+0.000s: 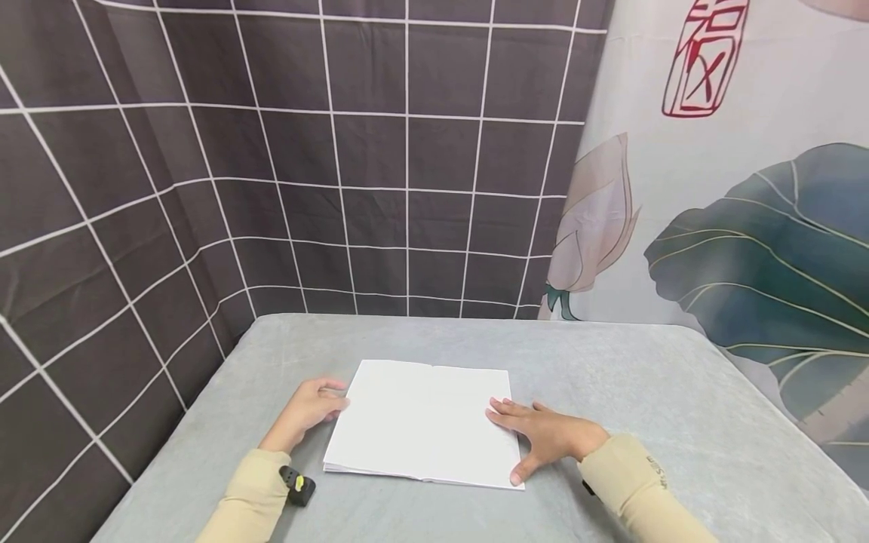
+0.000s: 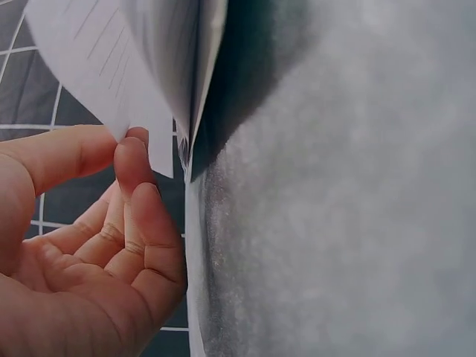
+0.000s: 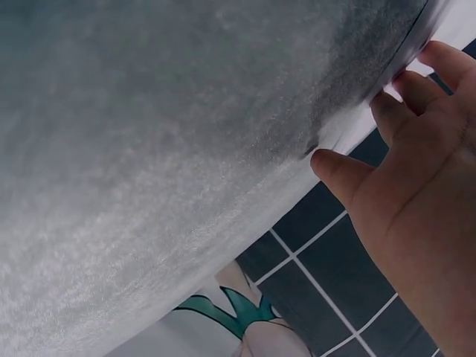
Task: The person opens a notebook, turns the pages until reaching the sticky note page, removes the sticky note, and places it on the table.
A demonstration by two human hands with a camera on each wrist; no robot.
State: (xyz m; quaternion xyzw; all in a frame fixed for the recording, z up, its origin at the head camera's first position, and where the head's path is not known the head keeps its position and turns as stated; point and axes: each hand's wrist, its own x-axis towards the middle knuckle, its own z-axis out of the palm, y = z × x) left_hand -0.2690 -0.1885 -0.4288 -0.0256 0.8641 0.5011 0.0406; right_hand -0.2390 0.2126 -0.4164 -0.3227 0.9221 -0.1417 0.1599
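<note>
The dark gridded cloth (image 1: 366,151) is hanging beyond all the fingers. The grey table (image 1: 611,392) is extending beneath and past them. On it, between the two sets of fingers, the white booklet (image 1: 421,422) is lying open. The right hand (image 1: 550,435) is resting on the booklet's right edge, fingers spread and gripping nothing. The left hand (image 1: 305,411) is working at the opposite edge, thumb and forefinger pinching a leaf corner (image 2: 119,111); faint ruled lines are showing near that pinch. Assessment: opening is appearing complete; the pinched leaf is not yet lying across toward the right fingers.
</note>
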